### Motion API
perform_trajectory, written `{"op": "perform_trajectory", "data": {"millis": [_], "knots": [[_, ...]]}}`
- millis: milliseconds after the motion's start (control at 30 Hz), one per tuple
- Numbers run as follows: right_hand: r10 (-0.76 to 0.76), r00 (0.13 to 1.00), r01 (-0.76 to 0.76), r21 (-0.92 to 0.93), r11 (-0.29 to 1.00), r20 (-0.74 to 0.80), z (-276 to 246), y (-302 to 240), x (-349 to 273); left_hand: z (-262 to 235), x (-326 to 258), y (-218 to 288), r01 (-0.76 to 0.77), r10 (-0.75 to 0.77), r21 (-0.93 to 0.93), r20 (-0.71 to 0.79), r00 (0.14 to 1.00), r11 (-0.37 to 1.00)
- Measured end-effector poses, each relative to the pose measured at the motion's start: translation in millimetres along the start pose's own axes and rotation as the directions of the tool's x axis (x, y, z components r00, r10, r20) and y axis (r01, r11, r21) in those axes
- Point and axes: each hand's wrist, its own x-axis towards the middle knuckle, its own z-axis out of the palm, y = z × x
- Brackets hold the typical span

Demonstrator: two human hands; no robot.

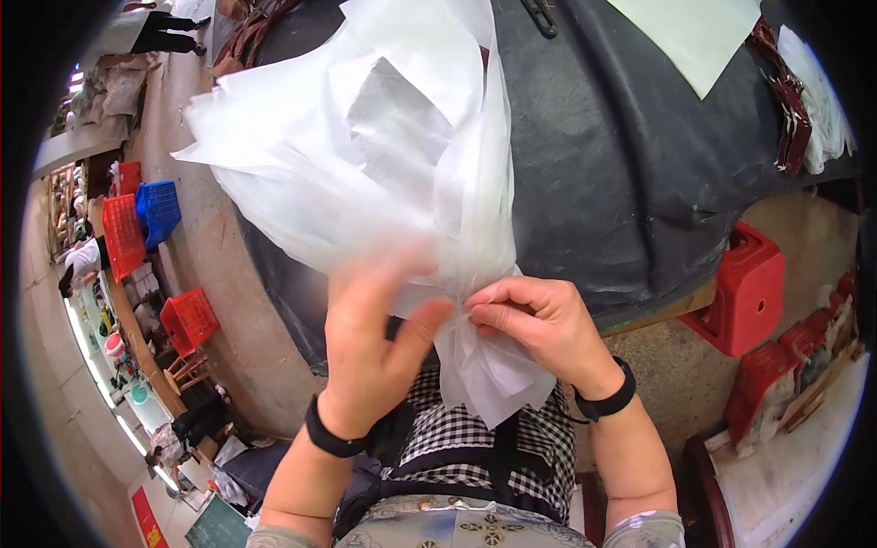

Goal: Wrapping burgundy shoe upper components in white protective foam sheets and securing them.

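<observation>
A big bundle of thin white translucent sheets [301, 173], paper or plastic, lies at the near edge of a table with a black cover. Its near end is gathered into a narrow neck, and a loose flared tail [493, 370] hangs toward me. At the neck my right hand [539, 320] pinches the gathered material between thumb and fingertips. My left hand [375, 320] is beside the neck, its fingers blurred by motion and its thumb apart from them, near the right fingertips. Whether a tie passes round the neck cannot be made out.
The black table cover [585, 164] spreads to the right, with a white sheet [690, 36] at its far side. A red plastic stool [744, 292] stands under the right edge. Red crates [189, 321] and a blue crate [158, 212] are on the left, where other people work farther off.
</observation>
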Motion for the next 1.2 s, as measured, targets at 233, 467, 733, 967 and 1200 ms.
{"op": "perform_trajectory", "data": {"millis": [233,467,733,967,1200], "knots": [[0.011,0.997,-0.017,0.076,0.997,0.081,-2,-3,2,8,-27,-9,-0.213,0.146,0.316,0.221,0.964,0.924],[0.04,0.997,-0.03,-0.136,0.99,0.07,-7,-7,1,16,-19,-20,-0.116,0.092,0.093,0.225,0.97,0.989],[-0.408,0.909,0.359,-0.339,0.87,-0.084,15,18,-11,17,-13,-33,-0.286,0.246,0.152,0.236,0.94,0.946],[-0.729,0.642,0.436,-0.667,0.604,-0.24,43,36,-4,26,-16,-32,-0.311,0.252,0.231,0.252,0.934,0.922],[-0.794,0.509,0.487,-0.649,0.584,-0.333,46,52,0,23,-19,-36,-0.188,0.183,0.002,0.212,0.96,0.982]]}}
